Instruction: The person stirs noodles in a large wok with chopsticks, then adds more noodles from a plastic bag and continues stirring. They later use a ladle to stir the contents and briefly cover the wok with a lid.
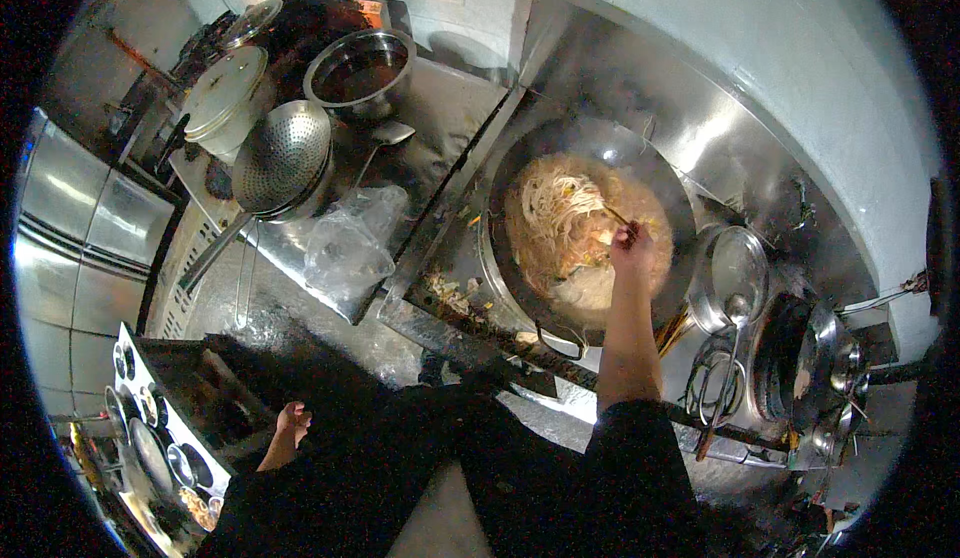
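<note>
My right hand (632, 245) grips what look like chopsticks (616, 214), with their tips down among pale noodles (559, 202). The noodles lie heaped in a cloudy brown broth with small bits in it. All of this is inside a large dark wok (536, 138) set into the stove. My forearm crosses over the wok's near rim and hides part of it. My left hand (291, 424) hangs low at the left, away from the stove, its fingers curled in and nothing seen in them.
Left of the wok are a perforated strainer (281, 157), a steel bowl of dark liquid (360, 78), a lidded white pot (225, 100), a spatula (394, 133) and a clear plastic bag (349, 239). Food scraps (450, 292) litter the stove edge. A steel pot (731, 265) and ladle (737, 308) stand right.
</note>
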A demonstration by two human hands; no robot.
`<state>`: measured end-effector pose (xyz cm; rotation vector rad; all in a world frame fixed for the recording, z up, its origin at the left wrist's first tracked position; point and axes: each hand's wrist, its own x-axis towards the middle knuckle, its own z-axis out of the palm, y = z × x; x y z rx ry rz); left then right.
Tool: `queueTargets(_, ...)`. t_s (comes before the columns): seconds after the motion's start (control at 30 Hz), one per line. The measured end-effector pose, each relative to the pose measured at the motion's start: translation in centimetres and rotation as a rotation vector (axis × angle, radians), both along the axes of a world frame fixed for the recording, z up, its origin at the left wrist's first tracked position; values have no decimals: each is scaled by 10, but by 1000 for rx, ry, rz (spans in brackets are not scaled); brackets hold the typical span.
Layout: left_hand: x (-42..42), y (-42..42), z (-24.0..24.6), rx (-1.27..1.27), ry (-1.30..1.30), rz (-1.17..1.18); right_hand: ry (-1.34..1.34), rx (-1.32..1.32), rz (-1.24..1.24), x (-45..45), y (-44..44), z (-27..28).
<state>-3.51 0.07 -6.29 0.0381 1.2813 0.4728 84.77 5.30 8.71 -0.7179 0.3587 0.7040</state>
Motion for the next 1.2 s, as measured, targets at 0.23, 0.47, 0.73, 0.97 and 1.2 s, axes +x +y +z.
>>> queueTargets(0.23,49,-1,7,-57,429,-98,-597,-359,-184,-9,-33,64)
queueTargets(0.47,35,16,-7,41,78,5,-689,-485,4,-64,-13,29)
queueTargets(0.73,19,23,-14,-46,215,-43,-453,-445,42,-75,19,-14)
queueTargets(0.97,28,4,4,-50,214,-67,-199,-248,91,-67,-24,8)
queueTargets(1.2,48,19,10,40,453,-402,-89,-5,99,-78,-47,27)
